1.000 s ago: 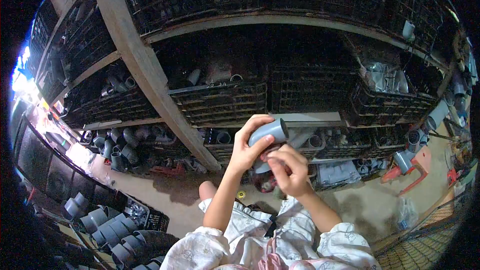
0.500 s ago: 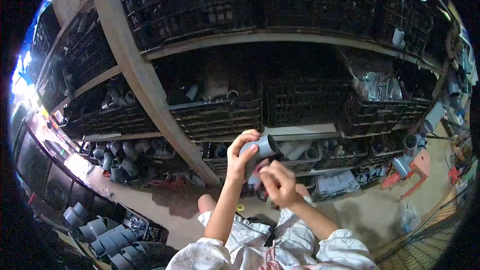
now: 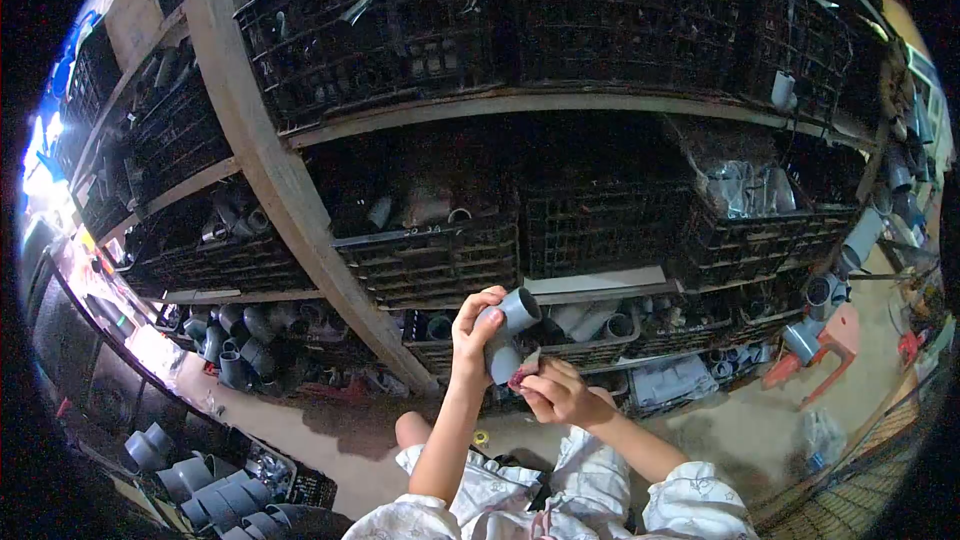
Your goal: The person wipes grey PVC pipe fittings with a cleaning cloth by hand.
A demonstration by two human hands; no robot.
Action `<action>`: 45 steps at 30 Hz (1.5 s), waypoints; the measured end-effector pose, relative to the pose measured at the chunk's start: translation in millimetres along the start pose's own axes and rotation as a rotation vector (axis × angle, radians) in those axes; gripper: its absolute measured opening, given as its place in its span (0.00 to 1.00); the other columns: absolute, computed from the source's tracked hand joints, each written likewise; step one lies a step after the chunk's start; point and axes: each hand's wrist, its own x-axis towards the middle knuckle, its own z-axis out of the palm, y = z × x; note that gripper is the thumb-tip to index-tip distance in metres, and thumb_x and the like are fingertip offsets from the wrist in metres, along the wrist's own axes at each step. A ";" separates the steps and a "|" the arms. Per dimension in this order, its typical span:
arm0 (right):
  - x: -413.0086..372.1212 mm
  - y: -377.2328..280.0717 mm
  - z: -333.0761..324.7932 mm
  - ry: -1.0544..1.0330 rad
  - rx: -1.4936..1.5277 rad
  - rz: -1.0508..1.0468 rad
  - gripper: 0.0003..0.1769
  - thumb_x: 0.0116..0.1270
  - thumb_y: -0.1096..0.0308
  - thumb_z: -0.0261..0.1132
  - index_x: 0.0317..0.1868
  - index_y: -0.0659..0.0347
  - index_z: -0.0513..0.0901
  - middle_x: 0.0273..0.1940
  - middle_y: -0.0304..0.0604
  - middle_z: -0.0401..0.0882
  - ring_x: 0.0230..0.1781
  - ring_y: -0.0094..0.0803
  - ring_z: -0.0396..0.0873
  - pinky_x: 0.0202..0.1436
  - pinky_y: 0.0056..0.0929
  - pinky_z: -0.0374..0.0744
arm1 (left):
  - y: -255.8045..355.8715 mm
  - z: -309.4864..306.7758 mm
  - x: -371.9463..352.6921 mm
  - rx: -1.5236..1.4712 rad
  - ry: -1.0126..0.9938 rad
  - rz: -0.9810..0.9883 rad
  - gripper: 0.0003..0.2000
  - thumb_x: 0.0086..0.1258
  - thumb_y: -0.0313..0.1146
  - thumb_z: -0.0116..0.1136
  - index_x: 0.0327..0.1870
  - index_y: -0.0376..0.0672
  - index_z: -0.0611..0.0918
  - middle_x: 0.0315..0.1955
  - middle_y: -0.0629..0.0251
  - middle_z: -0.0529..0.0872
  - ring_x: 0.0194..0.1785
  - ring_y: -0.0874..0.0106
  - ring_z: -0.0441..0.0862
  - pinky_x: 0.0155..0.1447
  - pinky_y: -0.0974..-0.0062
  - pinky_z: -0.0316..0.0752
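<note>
My left hand is wrapped round a grey plastic pipe fitting, held up in front of the shelves. One round end of the fitting points up and to the right, and another part reaches down toward my right hand. Pinched in the fingers of my right hand is a small dark red and brownish cloth, right at the lower end of the fitting. Both forearms come up from above my lap.
Black plastic crates fill the wooden shelves ahead, several with grey fittings. More grey fittings are piled at the lower left beside a small black basket. A red plastic stool stands on the floor at right.
The fitting has turned in my left hand, so its lower part now shows. My right hand has moved slightly down, bringing the cloth to the fitting's lower end. The view has tipped up slightly.
</note>
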 end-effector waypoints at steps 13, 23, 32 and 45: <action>53.7 -2.6 -3.4 0.180 -0.209 0.337 0.06 0.54 0.77 0.57 0.34 0.64 0.71 0.25 0.46 0.71 0.21 0.37 0.70 0.23 0.29 0.69 | 14.9 20.3 -6.3 0.549 0.032 0.353 0.09 0.66 0.30 0.42 0.32 0.34 0.74 0.36 0.61 0.73 0.43 0.74 0.69 0.48 0.80 0.61; 57.5 0.2 -11.1 -0.047 -0.148 0.359 0.05 0.55 0.74 0.56 0.34 0.62 0.71 0.27 0.47 0.72 0.27 0.43 0.73 0.28 0.35 0.72 | 12.2 12.8 -3.3 0.565 0.043 0.360 0.09 0.65 0.28 0.42 0.31 0.34 0.74 0.35 0.61 0.73 0.42 0.74 0.69 0.47 0.80 0.62; 37.4 -8.4 -6.1 -0.075 0.125 0.521 0.07 0.58 0.71 0.55 0.37 0.62 0.70 0.31 0.48 0.75 0.26 0.37 0.75 0.30 0.30 0.73 | 15.6 10.1 -0.9 0.531 0.031 0.291 0.07 0.63 0.28 0.47 0.28 0.34 0.75 0.33 0.64 0.74 0.37 0.78 0.70 0.42 0.83 0.64; 51.2 8.0 -25.6 0.137 0.568 0.737 0.05 0.59 0.70 0.54 0.36 0.61 0.70 0.27 0.30 0.66 0.25 0.13 0.61 0.29 0.12 0.62 | 7.6 19.0 -4.3 0.254 -0.209 -0.075 0.25 0.43 0.36 0.68 0.42 0.40 0.70 0.35 0.70 0.73 0.41 0.79 0.69 0.47 0.80 0.64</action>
